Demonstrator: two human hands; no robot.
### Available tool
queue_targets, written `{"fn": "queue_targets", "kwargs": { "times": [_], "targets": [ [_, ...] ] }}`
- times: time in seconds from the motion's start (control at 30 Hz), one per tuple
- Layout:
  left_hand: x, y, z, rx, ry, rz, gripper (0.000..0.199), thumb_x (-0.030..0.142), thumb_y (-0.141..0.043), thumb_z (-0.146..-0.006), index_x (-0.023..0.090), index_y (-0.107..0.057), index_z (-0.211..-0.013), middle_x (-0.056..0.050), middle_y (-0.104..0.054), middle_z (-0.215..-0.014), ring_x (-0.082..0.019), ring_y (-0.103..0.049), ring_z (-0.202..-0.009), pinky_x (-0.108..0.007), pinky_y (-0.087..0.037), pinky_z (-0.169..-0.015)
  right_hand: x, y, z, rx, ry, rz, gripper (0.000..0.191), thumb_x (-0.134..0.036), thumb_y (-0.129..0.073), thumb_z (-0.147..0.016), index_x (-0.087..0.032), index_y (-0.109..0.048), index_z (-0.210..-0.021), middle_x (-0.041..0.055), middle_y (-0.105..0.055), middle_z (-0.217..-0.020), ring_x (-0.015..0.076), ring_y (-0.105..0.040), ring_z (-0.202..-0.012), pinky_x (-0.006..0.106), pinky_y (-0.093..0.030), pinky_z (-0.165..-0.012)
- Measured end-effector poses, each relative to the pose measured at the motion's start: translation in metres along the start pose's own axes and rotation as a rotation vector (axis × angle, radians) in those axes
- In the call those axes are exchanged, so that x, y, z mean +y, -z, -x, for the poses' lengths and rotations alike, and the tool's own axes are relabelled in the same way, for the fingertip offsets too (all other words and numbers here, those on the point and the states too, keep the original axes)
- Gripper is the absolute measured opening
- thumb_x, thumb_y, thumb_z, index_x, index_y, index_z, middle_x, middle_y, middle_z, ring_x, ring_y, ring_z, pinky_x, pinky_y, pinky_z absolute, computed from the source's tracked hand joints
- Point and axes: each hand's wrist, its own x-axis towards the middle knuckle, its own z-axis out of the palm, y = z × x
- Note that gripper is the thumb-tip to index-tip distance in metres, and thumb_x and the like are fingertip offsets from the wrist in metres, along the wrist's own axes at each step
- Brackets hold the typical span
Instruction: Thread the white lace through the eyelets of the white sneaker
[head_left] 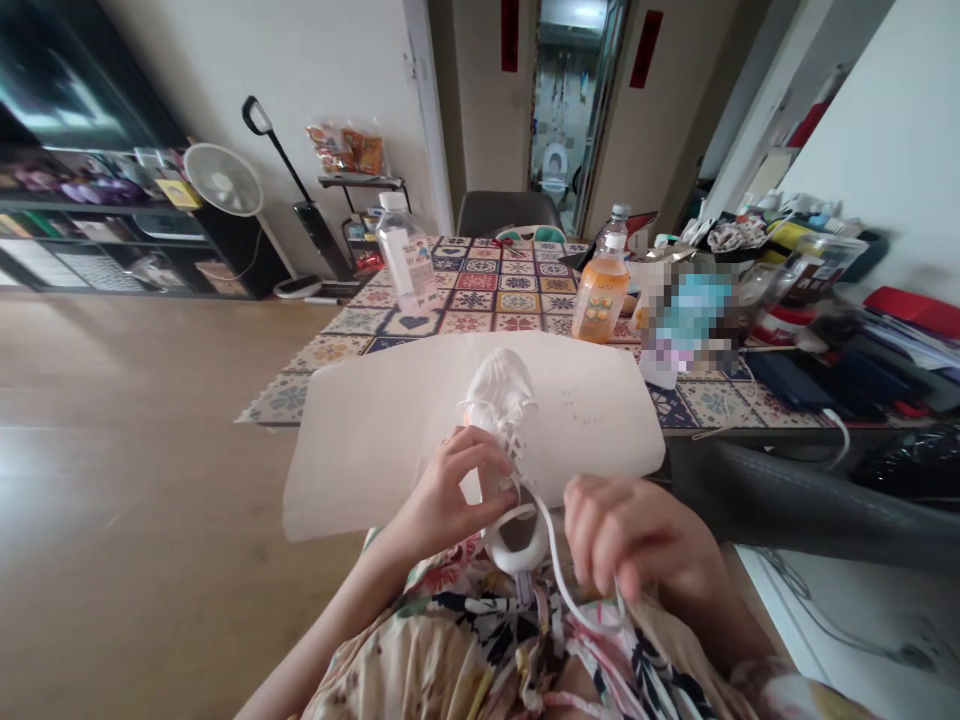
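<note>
A white lace-up shoe [499,378] rests on a large white sheet [375,430], its toe pointing away from me and its heel near my lap. My left hand [466,482] is at the shoe's left side, thumb and fingers closed at the lacing near the opening; exactly what they pinch is partly hidden. From the eyelets a long white shoelace [556,568] loops down over my patterned clothing and up to my right hand. Curled and slightly blurred, my right hand [634,535] holds that lace to the right of the shoe.
On the patterned tablecloth [499,300] stand a clear bottle [407,255] and an orange drink bottle [601,295]. A blurred-out screen [690,315], a dark power bank [795,380] and piled items lie at right. A dark chair [810,495] is close to my right arm.
</note>
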Motion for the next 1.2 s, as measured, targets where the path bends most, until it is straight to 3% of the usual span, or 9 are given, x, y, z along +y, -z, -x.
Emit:
{"fn": "queue_targets", "kwargs": {
  "times": [0.1, 0.2, 0.4, 0.53, 0.67, 0.83, 1.0, 1.13, 1.2],
  "targets": [
    [0.001, -0.002, 0.001, -0.011, 0.002, 0.027, 0.013, 0.013, -0.069, -0.078, 0.020, -0.063, -0.088, -0.003, -0.061, -0.093, -0.019, -0.057, -0.089, -0.035, -0.044, -0.087, 0.015, -0.001, 0.006, 0.234, -0.291, 0.343, 0.018, -0.034, -0.054, -0.101, -0.021, -0.065, -0.094, 0.0055, -0.066, -0.089, 0.0190, -0.062, -0.085, 0.032, -0.050, -0.079],
    [0.002, -0.004, 0.000, -0.021, 0.000, 0.041, 0.018, 0.006, -0.063, -0.075, 0.020, -0.060, -0.087, -0.002, -0.059, -0.091, -0.018, -0.056, -0.087, -0.034, -0.044, -0.087, 0.030, -0.009, 0.006, 0.196, -0.316, 0.518, 0.015, -0.024, -0.058, -0.097, -0.021, -0.061, -0.111, 0.0085, -0.063, -0.104, 0.0210, -0.059, -0.096, 0.034, -0.049, -0.087],
    [0.002, -0.007, -0.001, -0.045, -0.006, 0.100, 0.021, 0.002, -0.054, -0.071, 0.020, -0.044, -0.070, 0.000, -0.054, -0.084, -0.016, -0.052, -0.081, -0.030, -0.044, -0.078, 0.039, -0.022, -0.001, 0.243, -0.253, 0.445, 0.017, -0.006, -0.056, -0.081, -0.021, -0.052, -0.085, 0.0042, -0.056, -0.096, 0.0185, -0.056, -0.091, 0.030, -0.047, -0.082],
    [0.002, -0.004, -0.001, -0.067, 0.026, 0.103, 0.020, 0.004, -0.054, -0.070, 0.020, -0.052, -0.083, -0.002, -0.053, -0.090, -0.017, -0.052, -0.083, -0.030, -0.046, -0.076, 0.041, -0.023, 0.000, 0.302, -0.301, 0.356, 0.021, -0.007, -0.056, -0.080, -0.022, -0.051, -0.093, 0.0026, -0.054, -0.097, 0.0163, -0.053, -0.084, 0.028, -0.047, -0.078],
    [0.001, -0.004, -0.002, -0.090, 0.009, 0.122, 0.019, 0.002, -0.053, -0.068, 0.020, -0.046, -0.072, -0.003, -0.053, -0.091, -0.017, -0.053, -0.085, -0.030, -0.045, -0.077, 0.042, -0.022, 0.000, 0.274, -0.294, 0.313, 0.015, -0.007, -0.053, -0.082, -0.021, -0.047, -0.083, 0.0037, -0.053, -0.100, 0.0175, -0.053, -0.090, 0.030, -0.047, -0.082],
    [-0.001, -0.005, -0.001, -0.089, 0.017, 0.184, 0.020, 0.003, -0.054, -0.069, 0.020, -0.050, -0.078, -0.004, -0.053, -0.093, -0.017, -0.053, -0.086, -0.031, -0.047, -0.078, 0.042, -0.022, -0.001, 0.261, -0.306, 0.295, 0.016, -0.011, -0.054, -0.084, -0.022, -0.050, -0.095, 0.0055, -0.052, -0.105, 0.0171, -0.051, -0.085, 0.030, -0.048, -0.078],
    [-0.003, -0.003, -0.001, -0.121, 0.019, 0.271, 0.013, 0.021, -0.064, -0.083, 0.019, -0.056, -0.073, -0.006, -0.056, -0.098, -0.020, -0.055, -0.094, -0.034, -0.045, -0.088, 0.045, -0.020, 0.001, 0.274, -0.273, 0.251, 0.014, -0.010, -0.053, -0.083, -0.021, -0.046, -0.083, 0.0045, -0.051, -0.101, 0.0187, -0.053, -0.093, 0.032, -0.047, -0.083],
    [-0.005, -0.002, 0.001, -0.134, 0.091, 0.460, 0.032, 0.048, -0.067, -0.084, 0.019, -0.064, -0.073, -0.008, -0.055, -0.102, -0.021, -0.055, -0.095, -0.035, -0.047, -0.085, 0.048, -0.018, 0.003, 0.229, -0.277, 0.284, 0.008, -0.019, -0.056, -0.093, -0.021, -0.055, -0.100, 0.0066, -0.052, -0.113, 0.0185, -0.053, -0.099, 0.033, -0.046, -0.086],
    [-0.007, -0.003, 0.002, -0.114, 0.136, 0.551, 0.039, 0.056, -0.069, -0.080, 0.018, -0.064, -0.068, -0.008, -0.055, -0.100, -0.022, -0.055, -0.095, -0.035, -0.047, -0.083, 0.048, -0.017, 0.003, 0.212, -0.289, 0.296, 0.006, -0.027, -0.056, -0.097, -0.021, -0.057, -0.099, 0.0074, -0.052, -0.117, 0.0192, -0.052, -0.106, 0.034, -0.046, -0.090]
  ]
}}
